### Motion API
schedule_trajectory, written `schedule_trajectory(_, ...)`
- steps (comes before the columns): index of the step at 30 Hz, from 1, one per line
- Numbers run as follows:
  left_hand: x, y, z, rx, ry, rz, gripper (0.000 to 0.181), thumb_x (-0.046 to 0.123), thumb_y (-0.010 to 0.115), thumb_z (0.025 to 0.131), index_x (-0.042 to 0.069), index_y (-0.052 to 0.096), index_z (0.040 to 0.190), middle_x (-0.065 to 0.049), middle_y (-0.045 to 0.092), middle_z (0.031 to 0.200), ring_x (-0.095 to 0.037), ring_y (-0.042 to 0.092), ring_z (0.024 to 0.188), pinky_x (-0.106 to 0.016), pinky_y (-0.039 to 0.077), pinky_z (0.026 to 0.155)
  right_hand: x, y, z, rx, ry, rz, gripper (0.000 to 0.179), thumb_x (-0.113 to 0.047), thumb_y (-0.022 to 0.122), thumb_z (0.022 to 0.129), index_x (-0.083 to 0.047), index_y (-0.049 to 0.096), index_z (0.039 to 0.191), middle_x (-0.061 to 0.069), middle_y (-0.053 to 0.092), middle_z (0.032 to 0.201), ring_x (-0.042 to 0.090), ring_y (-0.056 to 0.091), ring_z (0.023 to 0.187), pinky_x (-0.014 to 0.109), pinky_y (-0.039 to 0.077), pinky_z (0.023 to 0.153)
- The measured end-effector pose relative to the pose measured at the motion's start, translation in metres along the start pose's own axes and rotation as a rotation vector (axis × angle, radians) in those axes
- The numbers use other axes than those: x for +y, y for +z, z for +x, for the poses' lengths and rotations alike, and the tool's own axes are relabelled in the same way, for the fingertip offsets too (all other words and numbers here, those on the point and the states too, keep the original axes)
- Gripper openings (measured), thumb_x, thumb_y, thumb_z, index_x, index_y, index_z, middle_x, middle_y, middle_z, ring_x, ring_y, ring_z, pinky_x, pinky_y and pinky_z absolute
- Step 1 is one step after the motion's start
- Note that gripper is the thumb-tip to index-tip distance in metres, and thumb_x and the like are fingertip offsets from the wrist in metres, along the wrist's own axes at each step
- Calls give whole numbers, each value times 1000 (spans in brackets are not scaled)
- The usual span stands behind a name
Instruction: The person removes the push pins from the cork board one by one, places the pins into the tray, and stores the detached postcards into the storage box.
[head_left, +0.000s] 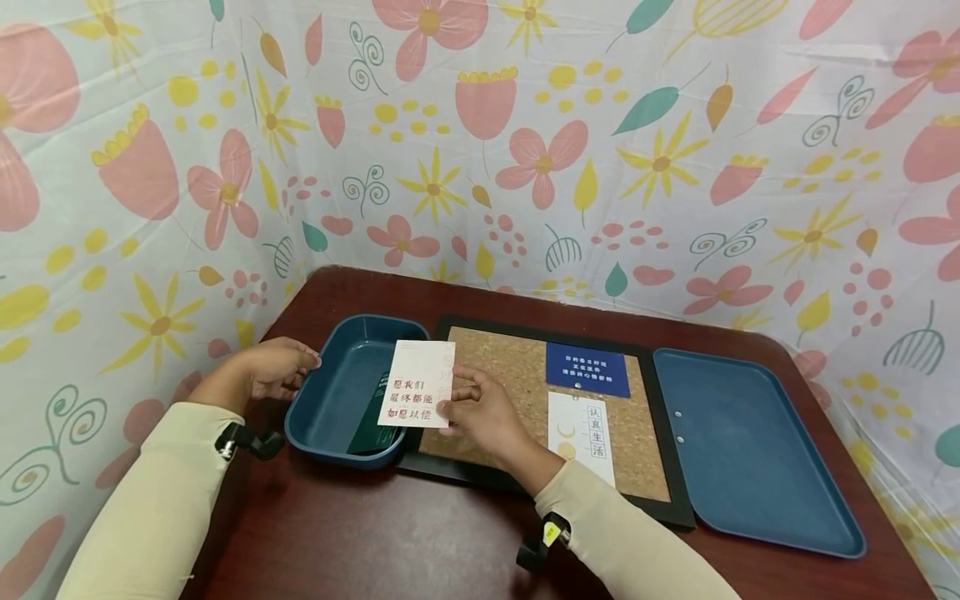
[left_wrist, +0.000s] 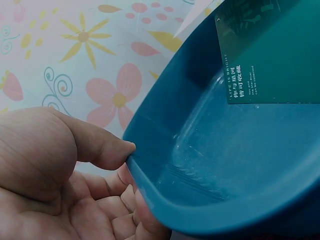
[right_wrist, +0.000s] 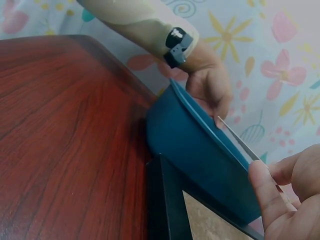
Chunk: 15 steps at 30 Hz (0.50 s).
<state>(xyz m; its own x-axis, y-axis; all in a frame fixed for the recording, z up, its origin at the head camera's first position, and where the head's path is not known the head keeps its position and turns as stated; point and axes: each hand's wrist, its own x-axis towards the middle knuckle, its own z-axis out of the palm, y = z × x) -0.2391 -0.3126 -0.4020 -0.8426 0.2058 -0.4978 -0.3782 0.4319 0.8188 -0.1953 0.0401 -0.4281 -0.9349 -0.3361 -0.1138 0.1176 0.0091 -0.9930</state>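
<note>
My right hand [head_left: 483,412] pinches a white postcard [head_left: 412,367] with red Chinese lettering by its right edge. It is held up over the right side of a deep blue plastic bin [head_left: 294,421]. At the bin's left end, my left hand [head_left: 281,368] grips the rim, thumb [left_wrist: 107,147] against the edge and fingers curled beneath. Inside the bin lies a dark green card [left_wrist: 275,65] with white print, partly covered by the postcard in the head view. In the right wrist view the postcard [right_wrist: 240,140] shows nearly edge-on between thumb and fingers.
A black-framed corkboard [head_left: 487,358] lies right of the bin. On it are a blue card [head_left: 588,362] and a white card [head_left: 577,425], with pins near where they meet. Farther right sits a shallow blue tray [head_left: 750,442] holding two small pins. Patterned curtains stand behind the table.
</note>
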Motion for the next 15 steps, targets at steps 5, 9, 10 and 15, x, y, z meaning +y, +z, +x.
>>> schedule_trajectory(5,-1,-1,1,1,1,-2,38,14,43,110,-10,42,138,-10,56,97,-20,62,84,-36,55,74,2,6,0,2,3,19,66,8,70,90,1,43,150,23,61,111,23,71,81,38,62,69)
schedule_trajectory(9,-2,-1,1,6,-1,-6,39,15,43,110,-10,41,139,-11,56,98,-20,62,85,-37,55,74,4,10,0,-9,-5,28,64,6,71,91,2,45,149,22,62,110,23,71,78,39,62,68)
schedule_trajectory(10,-3,-1,2,7,-1,-6,39,15,43,110,-10,41,139,-11,56,98,-20,62,85,-37,56,74,4,11,0,-14,-7,30,63,5,71,91,2,45,148,22,62,110,23,72,77,39,62,68)
schedule_trajectory(15,-3,-1,2,20,-1,-6,39,15,44,109,-10,42,139,-11,57,98,-20,63,84,-37,56,73,5,13,-1,-48,-24,28,61,0,70,94,5,43,148,20,64,110,22,72,75,39,62,70)
